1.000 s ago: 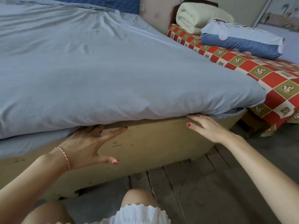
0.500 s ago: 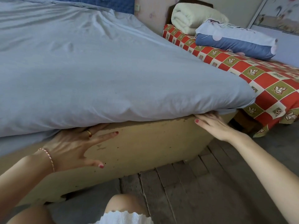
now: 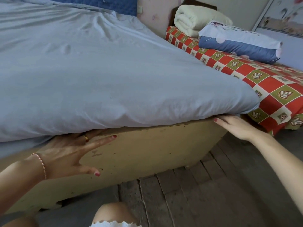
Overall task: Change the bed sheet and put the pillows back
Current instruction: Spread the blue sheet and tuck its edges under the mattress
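Head view: grey-blue bed sheet (image 3: 101, 74) is already spread over the mattress, its edge rolled under along the yellow wooden bed base (image 3: 147, 149). Left hand (image 3: 65, 154) has its middle fingers pushed into the gap between mattress and base; index finger and thumb are splayed flat on the base, nothing gripped. Right hand (image 3: 236, 126) lies flat at the corner of the base, fingers straight, tips under the sheet edge, not clamped on anything.

Risks, as I judge them:
- To the left of the left hand, sheet hangs loose over the base. Tuck only the corner and that slack probably pulls back out.
- Creases near the far side of the sheet suggest uneven tension; a hard pull here could drag the far edge off.
- Base edge is chipped and rough, so it could snag fabric or fingers.

Pillows are not back: a blue-and-white pillow (image 3: 241, 45) and a folded cream blanket (image 3: 196, 20) sit on the red-checked bed (image 3: 270, 82) to the right of the base. Floor (image 3: 205, 194) below the base is worn brick. Pale wall behind.
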